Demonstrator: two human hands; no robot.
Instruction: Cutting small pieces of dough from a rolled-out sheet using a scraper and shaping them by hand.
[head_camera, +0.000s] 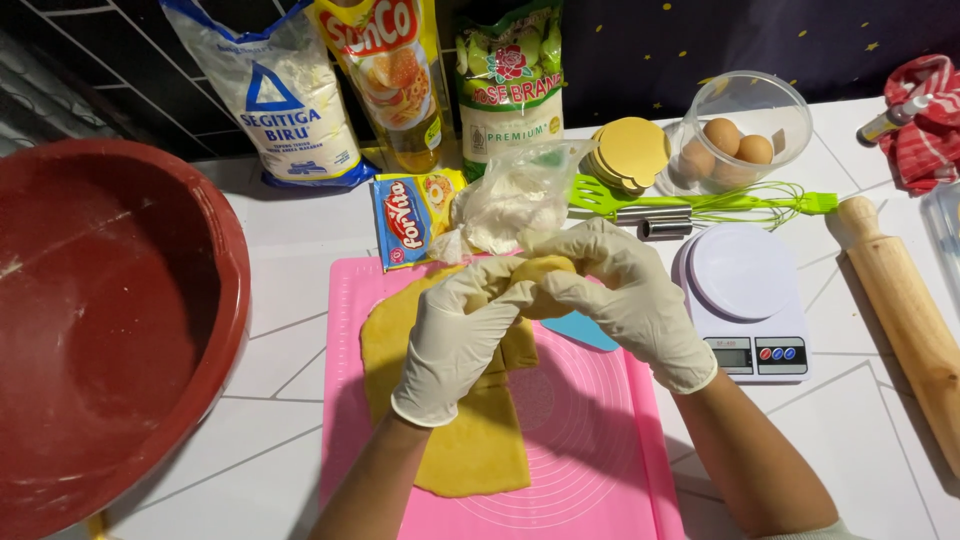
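Observation:
Both of my hands wear cream latex gloves and meet above a pink silicone mat (590, 440). My left hand (460, 335) and my right hand (625, 295) together pinch a small yellow dough piece (545, 275) between their fingertips. Under my left hand a flat rolled sheet of yellow dough (480, 450) lies on the mat. A light blue scraper (585, 332) pokes out below my right hand.
A big red bowl (110, 320) fills the left. At the back stand a flour bag (285, 95), an oil pouch (395, 80) and a green-white bag (510, 80). To the right are a white kitchen scale (745, 300), a wooden rolling pin (910, 320), a green whisk (730, 203) and eggs in a clear bowl (745, 125).

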